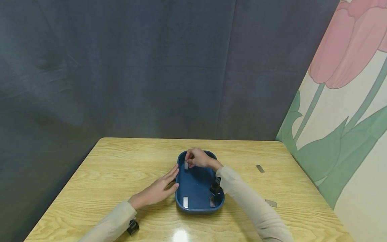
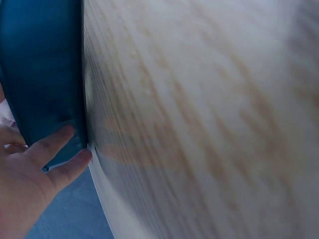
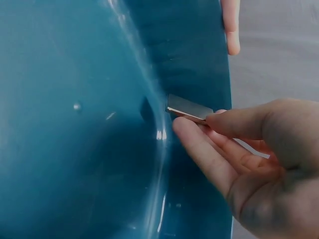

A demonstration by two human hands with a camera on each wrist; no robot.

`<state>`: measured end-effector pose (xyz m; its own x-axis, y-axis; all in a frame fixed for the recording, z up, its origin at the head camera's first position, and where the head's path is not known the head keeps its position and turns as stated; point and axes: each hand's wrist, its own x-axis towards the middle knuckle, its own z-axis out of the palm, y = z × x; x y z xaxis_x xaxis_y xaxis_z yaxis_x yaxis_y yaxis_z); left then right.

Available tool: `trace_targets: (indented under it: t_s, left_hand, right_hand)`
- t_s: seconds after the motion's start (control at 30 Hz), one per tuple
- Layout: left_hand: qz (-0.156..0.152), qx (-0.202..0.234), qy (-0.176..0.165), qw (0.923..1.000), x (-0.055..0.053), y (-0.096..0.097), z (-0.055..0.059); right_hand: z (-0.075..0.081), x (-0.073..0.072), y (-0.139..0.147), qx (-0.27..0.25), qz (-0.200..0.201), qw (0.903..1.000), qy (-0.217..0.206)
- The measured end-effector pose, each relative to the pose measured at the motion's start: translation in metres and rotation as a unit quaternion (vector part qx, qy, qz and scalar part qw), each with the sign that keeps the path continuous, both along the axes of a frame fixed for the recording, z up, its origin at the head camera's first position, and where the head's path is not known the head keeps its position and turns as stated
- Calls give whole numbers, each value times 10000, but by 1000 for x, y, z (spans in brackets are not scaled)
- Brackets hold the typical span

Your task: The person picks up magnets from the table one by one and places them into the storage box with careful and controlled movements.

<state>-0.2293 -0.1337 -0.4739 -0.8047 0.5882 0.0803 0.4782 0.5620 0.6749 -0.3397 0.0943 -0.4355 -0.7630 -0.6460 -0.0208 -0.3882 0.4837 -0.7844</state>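
Note:
A dark blue plastic tub (image 1: 195,188) with rounded corners sits on the wooden table. Inside its far left part, my right hand (image 1: 198,158) pinches a small flat metal plate (image 3: 189,107) between thumb and fingers. The right wrist view has the plate close to the tub's side wall. My left hand (image 1: 158,190) rests its extended fingertips against the outside of the left wall; its fingers (image 2: 52,144) show there too. Two similar plates lie at the tub's near end, a bright one (image 1: 185,202) at left and a darker one (image 1: 212,201) at right.
To the right of the tub, two more metal plates lie on the table (image 1: 136,158), one farther back (image 1: 260,168) and one nearer (image 1: 271,203) beside the right sleeve. A dark curtain (image 1: 166,67) hangs behind, and a wall with painted tulips (image 1: 338,141) stands at right.

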Motion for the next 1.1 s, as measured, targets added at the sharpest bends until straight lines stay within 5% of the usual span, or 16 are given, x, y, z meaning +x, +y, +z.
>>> trace_targets:
  t_s: [1.1]
  left_hand:
    - [76,-39,-17,10000,3,-1,2]
  right_hand:
    - [-19,-1,-10,114,-443,9989,69]
